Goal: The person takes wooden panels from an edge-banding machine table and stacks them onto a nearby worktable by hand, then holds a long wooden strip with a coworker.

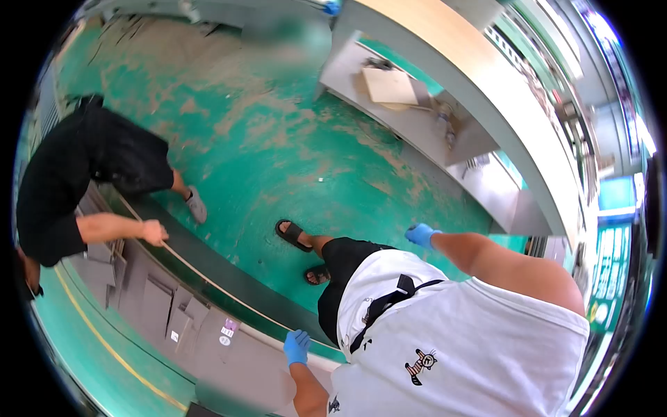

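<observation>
My left hand [297, 346], in a blue glove, has its fingers bent over the pale edge of a long dark-green panel [229, 276]. The panel runs diagonally from beside my legs toward a co-worker at the left. That person's bare hand [154, 233] grips the same edge farther along. My right hand [420, 235], also in a blue glove, hangs in the air over the floor, away from the panel. Its fingers are loosely bent and seem to hold nothing; a dark patch shows near the fingertips.
A co-worker [55, 174] in black bends at the left. Beyond my right hand stands a long bench [479, 52] with a pale top; its lower shelf [340, 73] holds a carton [389, 87] and bottles [442, 118]. Grey boards [156, 306] lie beyond the panel. The green floor [243, 139] is dusty.
</observation>
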Demonstrator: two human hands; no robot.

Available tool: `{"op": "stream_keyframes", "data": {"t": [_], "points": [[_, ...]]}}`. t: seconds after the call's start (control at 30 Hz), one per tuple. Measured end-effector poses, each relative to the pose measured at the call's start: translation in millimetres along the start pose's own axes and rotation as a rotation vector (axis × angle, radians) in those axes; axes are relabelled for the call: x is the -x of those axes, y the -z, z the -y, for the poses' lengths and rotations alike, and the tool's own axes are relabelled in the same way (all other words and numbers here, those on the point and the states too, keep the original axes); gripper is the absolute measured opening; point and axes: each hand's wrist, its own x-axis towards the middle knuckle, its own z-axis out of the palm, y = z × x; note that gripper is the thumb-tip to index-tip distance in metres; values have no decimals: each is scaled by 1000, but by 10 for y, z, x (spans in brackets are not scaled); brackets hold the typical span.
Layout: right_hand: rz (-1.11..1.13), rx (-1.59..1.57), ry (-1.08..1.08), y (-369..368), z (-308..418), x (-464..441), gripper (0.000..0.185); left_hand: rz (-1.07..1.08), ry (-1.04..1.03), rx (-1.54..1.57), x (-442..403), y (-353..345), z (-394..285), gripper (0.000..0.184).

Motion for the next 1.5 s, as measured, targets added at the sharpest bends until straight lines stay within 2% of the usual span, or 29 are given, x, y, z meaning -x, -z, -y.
{"op": "stream_keyframes", "data": {"t": [0.07,0.13,0.17,0.23,0.27,0.3,0.37,0.4,0.47,0.5,0.57,0.6,0.63,0.67,0.7,0.73,0.77,0.83,0.87,0.93,0.97,1.0,1.03,1.13,1.27,1.37,1.43,1.5], "points": [[58,-59,-16,-444,-749,-72,42,-51,-40,-83,97,-1,42,52],[92,-63,7,-532,-1246,52,42,-651,-347,-536,429,-280,26,55],[92,-53,19,-497,-1359,137,42,-643,-351,-565,308,-190,135,55],[69,-16,65,-321,-1578,204,42,-656,-530,-289,-53,-74,502,57],[50,17,91,-245,-1636,198,42,-477,-129,-283,-174,43,432,56],[36,60,120,-179,-1647,147,42,-467,-127,-276,-334,24,462,56],[28,167,208,-47,-1755,-29,42,-271,-288,-43,-534,0,933,53],[25,244,272,17,-1781,-173,42,-394,-408,-242,-1049,182,1175,47],[42,411,398,233,-1712,-278,42,-541,-515,-100,-1275,84,1260,43],[54,480,448,281,-1702,-245,42,-686,-484,-217,-1355,83,1234,40],[102,478,433,209,-1833,-323,44,-648,-548,17,-1949,446,1240,32],[175,265,449,-54,-2397,-985,40,-721,-583,-80,-1502,219,1029,30],[209,156,414,-93,-2322,-1227,35,-804,-574,-219,-1767,309,1024,30],[158,165,395,-350,-2380,-1276,32,-746,-570,-224,-1807,395,1084,30],[164,103,324,-662,-2462,-1276,32,-789,-556,-266,-1948,560,1169,30],[96,296,373,-870,-2371,-1051,32,-843,-571,-408,-2135,694,1342,32],[135,180,378,-907,-2302,-1820,31,-900,-566,-535,-2505,627,1200,33],[71,386,583,-1303,-2658,-1873,32,-909,-580,-549,-2756,814,1768,34],[86,485,628,-536,-1875,-1931,34,-919,-530,-608,-2576,276,1122,34],[141,508,638,-619,-1735,-1899,38,-876,-527,-570,-2396,220,1132,34],[134,579,676,-583,-1774,-1878,40,-846,-528,-550,-2229,149,1167,34],[217,443,727,-656,-2004,-2203,42,-847,-547,-509,-2282,144,1259,34],[168,592,663,-729,-1843,-1758,44,-845,-536,-545,-2348,194,1399,33],[224,270,589,-757,-2075,-2009,41,-823,-531,-609,-2288,192,1562,33],[136,236,514,-707,-2251,-2069,39,-789,-531,-568,-2273,53,1942,32],[93,393,467,-957,-1968,-1810,39,-775,-530,-545,-2211,236,1964,30],[23,634,605,-1075,-1790,-1420,38,-760,-529,-517,-2185,297,2169,29],[30,723,629,-1154,-1655,-1298,38,-746,-527,-491,-2201,303,2370,29]]}}
